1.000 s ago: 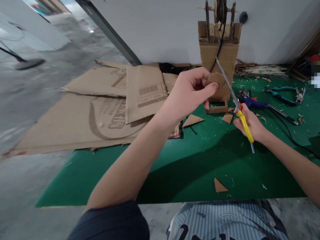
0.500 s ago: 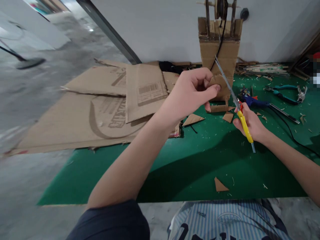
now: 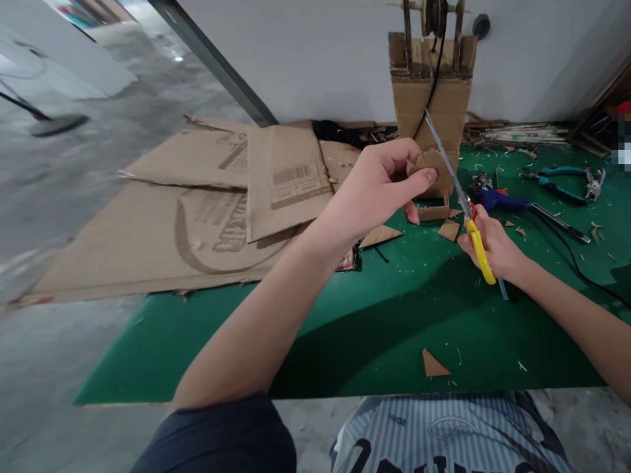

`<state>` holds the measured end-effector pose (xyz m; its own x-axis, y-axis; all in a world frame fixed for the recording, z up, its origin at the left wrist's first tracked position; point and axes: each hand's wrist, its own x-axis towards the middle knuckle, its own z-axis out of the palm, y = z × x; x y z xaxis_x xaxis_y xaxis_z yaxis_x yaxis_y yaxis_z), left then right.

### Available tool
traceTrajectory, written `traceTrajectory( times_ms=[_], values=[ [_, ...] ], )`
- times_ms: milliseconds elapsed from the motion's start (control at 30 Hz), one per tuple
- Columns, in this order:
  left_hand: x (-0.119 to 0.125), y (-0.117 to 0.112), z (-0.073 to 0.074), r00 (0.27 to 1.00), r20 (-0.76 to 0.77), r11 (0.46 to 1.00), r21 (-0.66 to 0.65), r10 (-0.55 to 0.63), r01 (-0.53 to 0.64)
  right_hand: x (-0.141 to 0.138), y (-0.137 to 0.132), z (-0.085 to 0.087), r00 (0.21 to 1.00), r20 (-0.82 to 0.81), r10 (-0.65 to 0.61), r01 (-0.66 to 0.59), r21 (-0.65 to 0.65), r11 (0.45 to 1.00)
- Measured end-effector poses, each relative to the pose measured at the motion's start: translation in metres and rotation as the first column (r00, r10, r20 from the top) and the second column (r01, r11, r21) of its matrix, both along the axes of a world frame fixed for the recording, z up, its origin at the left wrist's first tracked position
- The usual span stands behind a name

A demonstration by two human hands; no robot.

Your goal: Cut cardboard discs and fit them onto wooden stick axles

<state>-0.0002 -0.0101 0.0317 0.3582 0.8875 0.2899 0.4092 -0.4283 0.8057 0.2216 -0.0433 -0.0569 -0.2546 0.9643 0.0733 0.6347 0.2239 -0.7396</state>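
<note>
My left hand (image 3: pixel 377 187) pinches a small rounded piece of cardboard (image 3: pixel 430 161) between thumb and fingers, held up above the green mat (image 3: pixel 345 328). My right hand (image 3: pixel 490 246) grips the yellow handles of a pair of scissors (image 3: pixel 463 203). The thin blades point up and away and lie against the right edge of the cardboard piece. Both hands are closed. Behind them stands a tall cardboard structure (image 3: pixel 431 98) with upright sticks and a black cord at its top.
Flattened cardboard sheets (image 3: pixel 207 197) cover the mat's left side. Small cardboard offcuts (image 3: pixel 434 364) lie on the mat. A blue glue gun (image 3: pixel 513 205), teal pliers (image 3: pixel 566 179) and a bundle of sticks (image 3: pixel 522 136) lie at the right. A white wall runs behind.
The scissor handles have drawn slightly closer together and my right hand has shifted a little. My left hand keeps the cardboard piece in almost the same place.
</note>
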Motion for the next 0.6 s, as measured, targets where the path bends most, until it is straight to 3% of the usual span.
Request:
traceTrajectory(
  times_ms=[100, 600],
  values=[
    [0.001, 0.000, -0.002, 0.999, 0.042, 0.998, -0.057, -0.010, 0.012, 0.000, 0.000, -0.003, 1.000, -0.021, 0.009, -0.009, 0.008, 1.000],
    [-0.007, 0.006, 0.002, 0.998, 0.053, 0.997, -0.064, -0.045, 0.048, 0.002, 0.000, 0.006, 0.999, 0.045, 0.002, -0.002, 0.001, 1.000]
  ],
)
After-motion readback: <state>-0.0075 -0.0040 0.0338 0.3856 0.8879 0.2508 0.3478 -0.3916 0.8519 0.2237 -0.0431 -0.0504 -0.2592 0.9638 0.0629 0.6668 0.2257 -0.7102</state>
